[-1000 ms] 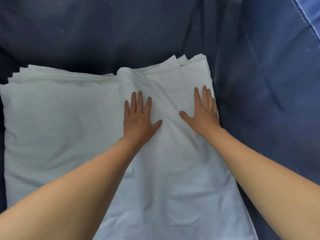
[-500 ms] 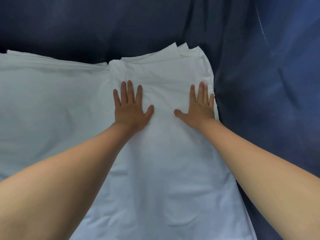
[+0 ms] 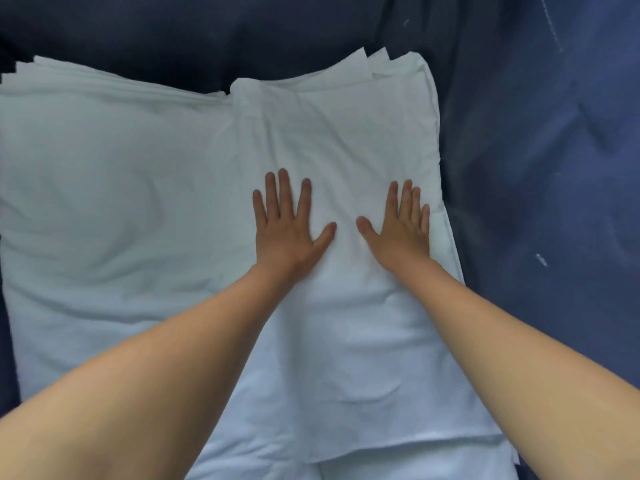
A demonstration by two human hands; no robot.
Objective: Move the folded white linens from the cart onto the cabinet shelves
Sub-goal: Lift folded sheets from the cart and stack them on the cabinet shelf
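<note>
Two stacks of folded white linens lie side by side inside a dark blue fabric cart. The right stack (image 3: 346, 133) has a slightly rumpled top sheet, and both my hands lie flat on it. My left hand (image 3: 285, 230) presses the middle of that stack with straight, spread fingers. My right hand (image 3: 401, 226) presses close to the stack's right edge, fingers straight and together. The left stack (image 3: 104, 202) is untouched. No cabinet is in view.
The cart's dark blue fabric wall (image 3: 540, 168) rises on the right and across the back (image 3: 173, 32). More folded white cloth (image 3: 415, 462) shows under the right stack at the bottom of the view.
Both hands have slid back toward me on the right stack and come closer together. The view has tilted down, so more of the stack's near edge shows.
</note>
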